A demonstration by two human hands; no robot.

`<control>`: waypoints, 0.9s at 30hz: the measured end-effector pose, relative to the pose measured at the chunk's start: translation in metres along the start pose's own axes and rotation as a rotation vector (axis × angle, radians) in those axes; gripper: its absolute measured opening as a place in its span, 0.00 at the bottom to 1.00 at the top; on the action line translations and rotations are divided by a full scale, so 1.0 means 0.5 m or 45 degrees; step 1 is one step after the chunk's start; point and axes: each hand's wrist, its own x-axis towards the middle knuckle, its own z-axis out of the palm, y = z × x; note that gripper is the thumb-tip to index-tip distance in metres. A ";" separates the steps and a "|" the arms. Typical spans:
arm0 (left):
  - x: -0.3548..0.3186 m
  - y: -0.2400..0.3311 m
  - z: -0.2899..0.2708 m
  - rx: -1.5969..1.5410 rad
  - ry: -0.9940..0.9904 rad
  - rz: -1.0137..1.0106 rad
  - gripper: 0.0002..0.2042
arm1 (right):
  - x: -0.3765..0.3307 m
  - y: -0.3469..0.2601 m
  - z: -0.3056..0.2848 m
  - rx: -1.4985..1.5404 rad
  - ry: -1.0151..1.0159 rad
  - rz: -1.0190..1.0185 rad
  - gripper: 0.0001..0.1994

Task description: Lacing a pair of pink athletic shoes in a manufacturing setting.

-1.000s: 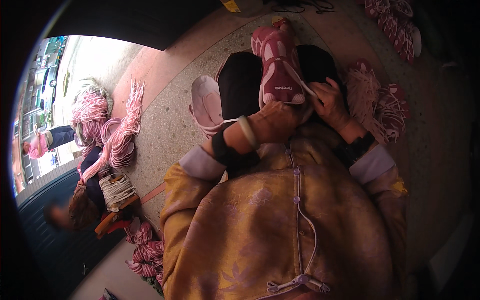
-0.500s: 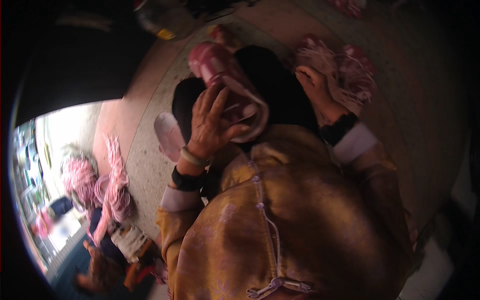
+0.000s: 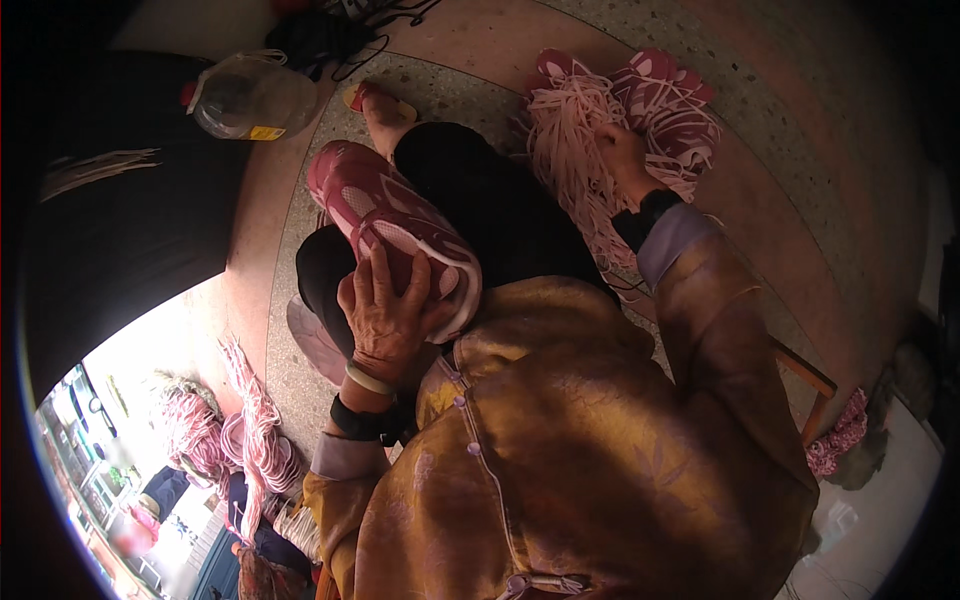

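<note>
A pink-and-white sports shoe (image 3: 378, 205) lies across my lap, its toe pointing away to the upper left. My left hand (image 3: 385, 305) grips it near the opening, fingers spread over the upper and thumb by the collar. To the right, a heap of pale pink shoelaces (image 3: 572, 125) lies on the floor beside and over several pink shoes (image 3: 680, 120). My right hand (image 3: 625, 160) is down at this heap with its fingers curled in on the laces; the fingertips are partly hidden.
A clear plastic jug (image 3: 245, 95) with a red cap stands at the upper left, near black cables (image 3: 330, 35). Pink lace bundles (image 3: 255, 430) lie at the lower left. Under my left knee is a pale sole-shaped piece (image 3: 315, 335). A wooden frame (image 3: 815, 385) is at the right.
My right hand has moved from beside my knee out to the lace heap. The shoe has turned slightly on my lap, with my left hand still on it. The view has shifted.
</note>
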 end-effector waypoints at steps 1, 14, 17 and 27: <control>0.003 0.002 0.001 0.040 0.026 0.017 0.29 | 0.012 0.004 0.005 0.009 0.050 -0.022 0.07; 0.023 0.026 0.042 0.243 0.116 0.000 0.23 | 0.028 -0.033 0.094 -0.370 -0.053 -0.022 0.11; 0.023 0.022 0.055 0.243 0.138 0.024 0.22 | 0.031 -0.034 0.095 -0.479 -0.132 0.055 0.13; 0.032 0.017 0.060 0.247 0.206 0.106 0.22 | 0.034 -0.015 0.085 -0.465 -0.179 0.014 0.13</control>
